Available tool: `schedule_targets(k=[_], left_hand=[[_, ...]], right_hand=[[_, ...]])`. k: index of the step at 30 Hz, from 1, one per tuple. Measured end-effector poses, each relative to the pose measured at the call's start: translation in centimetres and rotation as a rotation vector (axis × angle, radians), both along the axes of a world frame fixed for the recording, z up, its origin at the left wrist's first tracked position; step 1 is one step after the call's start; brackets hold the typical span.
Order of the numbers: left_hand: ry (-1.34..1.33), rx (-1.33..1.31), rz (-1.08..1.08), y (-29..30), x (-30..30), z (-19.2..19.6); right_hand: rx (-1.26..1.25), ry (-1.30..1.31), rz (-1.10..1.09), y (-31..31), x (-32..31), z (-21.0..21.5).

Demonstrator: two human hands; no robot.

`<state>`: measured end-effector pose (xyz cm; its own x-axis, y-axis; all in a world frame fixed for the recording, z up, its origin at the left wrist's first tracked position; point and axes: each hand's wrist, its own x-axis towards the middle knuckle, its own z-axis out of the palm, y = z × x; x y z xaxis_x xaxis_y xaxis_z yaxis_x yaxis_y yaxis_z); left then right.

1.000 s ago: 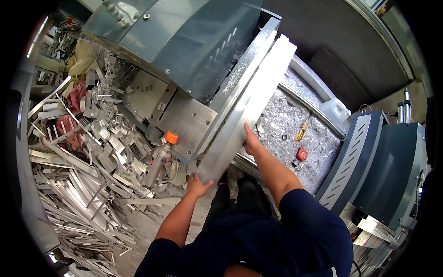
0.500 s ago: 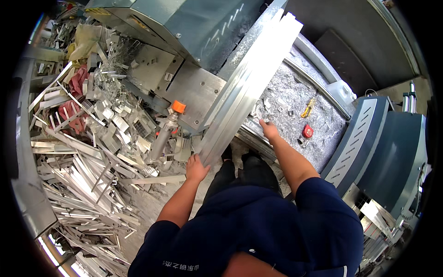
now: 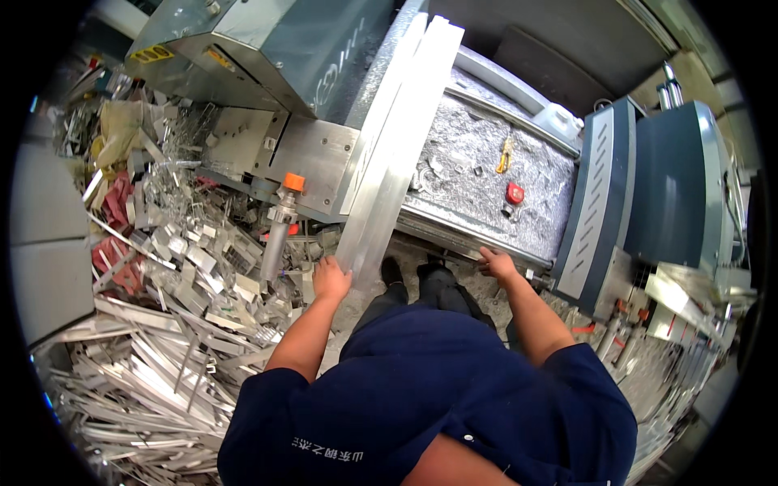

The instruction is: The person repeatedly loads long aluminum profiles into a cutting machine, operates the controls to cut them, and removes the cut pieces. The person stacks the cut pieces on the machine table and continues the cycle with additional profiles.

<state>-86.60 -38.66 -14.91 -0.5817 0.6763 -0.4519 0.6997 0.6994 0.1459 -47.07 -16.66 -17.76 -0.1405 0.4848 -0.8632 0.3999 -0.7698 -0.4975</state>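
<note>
A long pale aluminium profile (image 3: 401, 138) lies slanted across the grey machine (image 3: 267, 49), its near end sticking out over the front edge. My left hand (image 3: 331, 279) grips that near end from the left. My right hand (image 3: 496, 263) rests on the front rail of the machine bed (image 3: 478, 231), off the profile, fingers curled on the edge. Metal chips cover the bed, where a red round button (image 3: 514, 193) and a small yellow tool (image 3: 506, 154) sit.
A big heap of aluminium offcuts (image 3: 154, 324) fills the floor to my left. An orange-capped clamp cylinder (image 3: 279, 223) stands by the profile. A blue-grey cabinet (image 3: 648, 186) stands to the right. My feet (image 3: 413, 271) are close to the machine.
My right hand has left the profile and dropped to the machine's front rail. My left hand stays on the profile's near end. The view has shifted closer.
</note>
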Motion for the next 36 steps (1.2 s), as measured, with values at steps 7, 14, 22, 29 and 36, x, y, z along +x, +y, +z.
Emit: schedule_targets(k=[7, 14, 22, 29, 36], left_hand=[[-0.113, 0.006, 0.075, 0.1, -0.1, -0.4], [-0.43, 0.208, 0.006, 0.2, 0.6, 1.5], [-0.479, 0.3, 0.02, -2.5, 4.7, 4.4], [-0.479, 0.218, 0.057, -3.1, 9.6, 3.5], [-0.445, 0.169, 0.097, -2.8, 12.3, -0.6]], right_hand=[[0.028, -0.098, 0.018, -6.5, 4.8, 2.0], [0.032, -0.141, -0.017, -10.9, 7.4, 5.2], [0.084, -0.225, 0.246, -9.8, 9.2, 4.2], [0.122, -0.243, 0.326, -6.6, 10.3, 4.7], [0.171, -0.264, 0.341, -6.7, 12.9, 8.0]])
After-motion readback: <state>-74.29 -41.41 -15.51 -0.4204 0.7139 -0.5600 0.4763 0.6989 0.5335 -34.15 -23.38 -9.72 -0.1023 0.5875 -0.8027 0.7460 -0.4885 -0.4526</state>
